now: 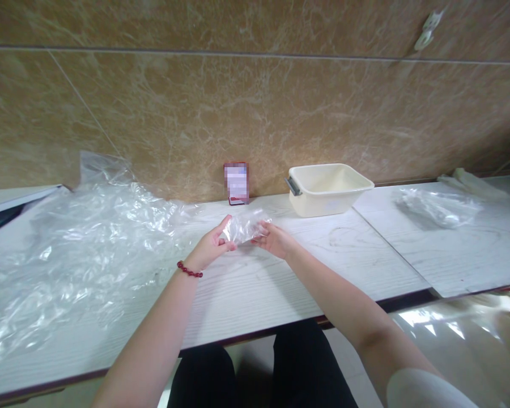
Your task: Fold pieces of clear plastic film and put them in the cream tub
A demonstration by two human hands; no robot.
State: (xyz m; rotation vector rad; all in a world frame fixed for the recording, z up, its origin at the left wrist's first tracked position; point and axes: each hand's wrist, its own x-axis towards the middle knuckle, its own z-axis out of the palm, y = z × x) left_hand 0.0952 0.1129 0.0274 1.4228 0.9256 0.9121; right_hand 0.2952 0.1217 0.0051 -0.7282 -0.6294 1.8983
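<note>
A small crumpled clear plastic bag (245, 225) is stretched between my two hands, just above the white wood-grain table. My left hand (212, 245), with a dark red bead bracelet at the wrist, pinches its left end between thumb and fingers. On the other side my right hand (274, 238) grips the right end, its fingertips partly behind the film. Left of my hands spreads a large heap of clear plastic bags (123, 243). Behind the held bag, a small red-framed card (238, 184) leans upright against the wall; its print is blurred.
A cream plastic tub (327, 201) with a grey handle stands at the wall, right of my hands. Farther right lies a flat clear plastic bundle (440, 207), near a pale cloth-like piece (471, 182). The brown marble-look wall (255, 113) bounds the table (246, 300) behind.
</note>
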